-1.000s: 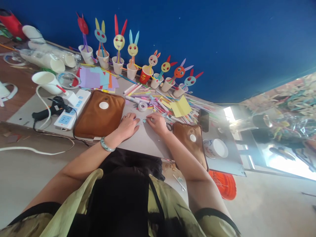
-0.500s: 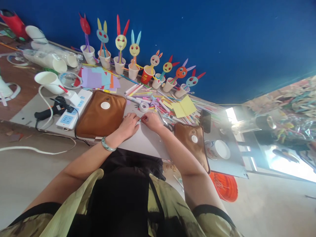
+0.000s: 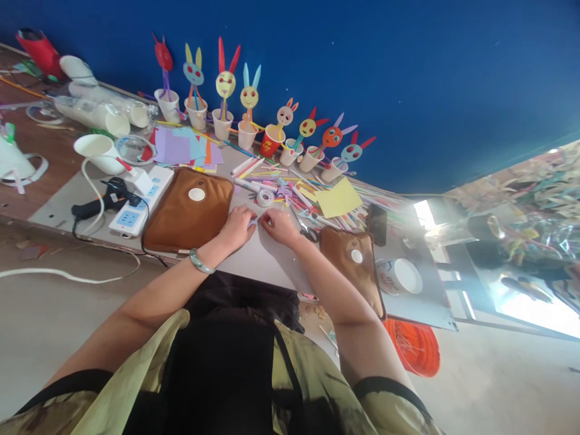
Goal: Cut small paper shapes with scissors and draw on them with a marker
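My left hand (image 3: 239, 228) rests on the grey tabletop (image 3: 267, 266) with its fingers curled together. A tiny pale purple bit (image 3: 252, 223) shows at those fingertips, too small to name. Just to the right, my right hand (image 3: 280, 227) is closed in a pinch; whatever lies between thumb and finger is hidden. The two hands are close but apart. Beyond them sits a roll of clear tape (image 3: 265, 197), among markers and coloured strips. Black-handled scissors (image 3: 309, 233) lie beside my right hand.
Brown cushioned pads (image 3: 190, 211) flank my hands. A power strip (image 3: 141, 205) and a black glue gun (image 3: 106, 199) lie left. Rabbit figures in paper cups (image 3: 247, 134) line the blue wall. Yellow paper (image 3: 339, 198), a white tub (image 3: 401, 276) and an orange bucket (image 3: 413, 347) are right.
My hands have drawn slightly apart at the fingertips. A light blue speck showed between them before; now a pale purple bit shows by the left fingertips. The view has shifted slightly.
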`<act>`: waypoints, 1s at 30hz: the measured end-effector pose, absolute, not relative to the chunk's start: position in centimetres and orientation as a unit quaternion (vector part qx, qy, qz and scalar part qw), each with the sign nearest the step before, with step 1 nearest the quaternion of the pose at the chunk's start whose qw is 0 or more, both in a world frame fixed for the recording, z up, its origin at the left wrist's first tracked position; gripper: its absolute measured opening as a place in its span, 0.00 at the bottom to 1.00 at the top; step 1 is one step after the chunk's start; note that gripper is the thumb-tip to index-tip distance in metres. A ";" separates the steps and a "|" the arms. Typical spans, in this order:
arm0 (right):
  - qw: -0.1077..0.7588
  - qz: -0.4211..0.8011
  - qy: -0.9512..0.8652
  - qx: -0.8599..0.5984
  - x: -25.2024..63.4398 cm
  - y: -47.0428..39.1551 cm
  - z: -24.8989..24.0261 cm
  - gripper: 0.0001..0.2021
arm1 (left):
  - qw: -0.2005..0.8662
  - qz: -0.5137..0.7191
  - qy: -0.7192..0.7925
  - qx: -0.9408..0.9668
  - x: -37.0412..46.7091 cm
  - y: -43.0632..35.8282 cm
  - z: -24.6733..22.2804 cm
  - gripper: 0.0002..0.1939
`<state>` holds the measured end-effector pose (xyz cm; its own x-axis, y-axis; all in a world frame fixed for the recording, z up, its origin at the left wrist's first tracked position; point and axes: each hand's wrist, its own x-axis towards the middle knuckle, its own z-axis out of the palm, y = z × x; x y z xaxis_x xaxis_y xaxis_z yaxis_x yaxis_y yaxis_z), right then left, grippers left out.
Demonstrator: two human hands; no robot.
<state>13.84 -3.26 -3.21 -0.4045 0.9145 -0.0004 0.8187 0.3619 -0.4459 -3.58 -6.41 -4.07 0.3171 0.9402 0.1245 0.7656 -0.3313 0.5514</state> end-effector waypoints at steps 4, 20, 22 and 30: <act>0.180 0.221 -0.802 -0.525 14.4 -3.2 -3.8 0.06 | 0.208 0.236 0.548 0.775 -3.6 -6.1 -4.6 0.13; 0.141 0.184 -0.856 -0.463 11.9 -2.2 -3.2 0.03 | 0.230 0.300 0.542 0.750 -3.8 -5.7 -5.8 0.20; 0.116 0.180 -0.858 -0.467 11.9 -2.1 -3.4 0.03 | 0.229 0.306 0.542 0.748 -3.8 -5.7 -5.9 0.19; 0.193 0.313 -0.808 -0.460 12.9 -2.1 -3.5 0.08 | 0.233 0.301 0.550 0.744 -3.8 -5.7 -5.5 0.12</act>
<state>12.94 -2.07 -3.46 -0.5018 0.8647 0.0231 0.6232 0.3799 -0.6836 -3.78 -5.72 -5.50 0.2138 0.9577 0.1926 0.6773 -0.2874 0.6772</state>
